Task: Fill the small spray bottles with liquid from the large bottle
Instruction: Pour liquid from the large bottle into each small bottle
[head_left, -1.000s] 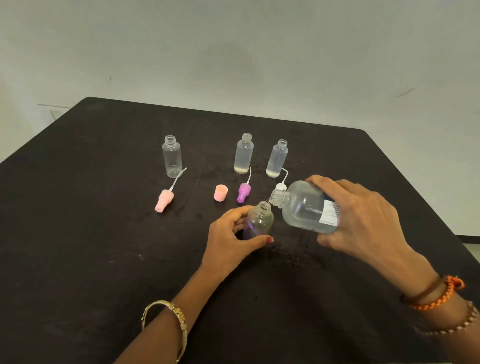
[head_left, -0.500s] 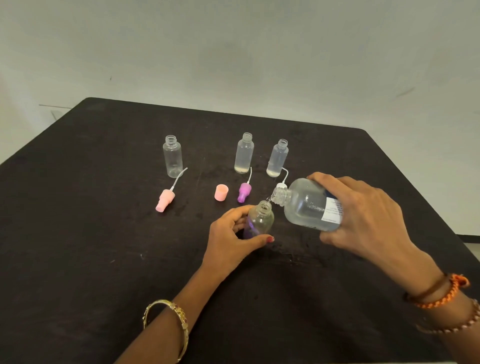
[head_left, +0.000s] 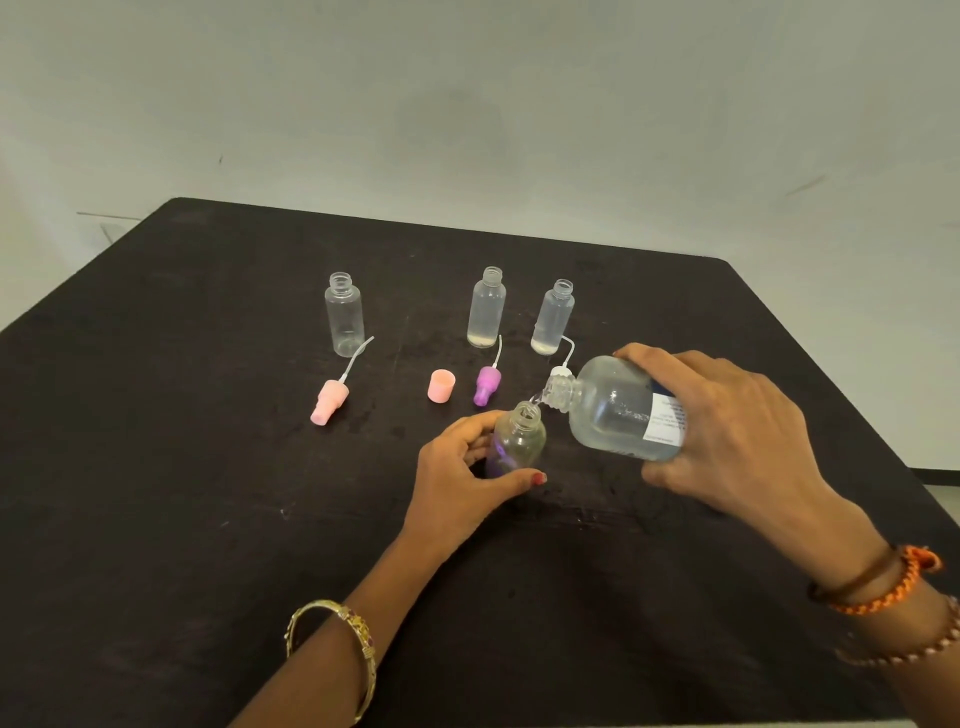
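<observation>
Matte black table (head_left: 156, 467); left hand (head_left: 457, 483) gripping small bottle (head_left: 519, 441), right hand (head_left: 727, 431) gripping large bottle (head_left: 613, 410).

Clear plastic bottles (head_left: 487, 306), matt table (head_left: 156, 467)

A black table (head_left: 156, 467) fills most of the view, with a matt top that shows small pale scuffs and some faint wet-looking marks near the middle. Its far edge is straight and its far left corner is rounded. Behind it stands a plain wall (head_left: 467, 104) in a pale grey-green colour (a few short dark scratches are on it, mostly at the right). The light is soft and even, without hard shadows. At the far right, a dark strip (head_left: 940, 475) runs along the bottom of the wall.
</observation>
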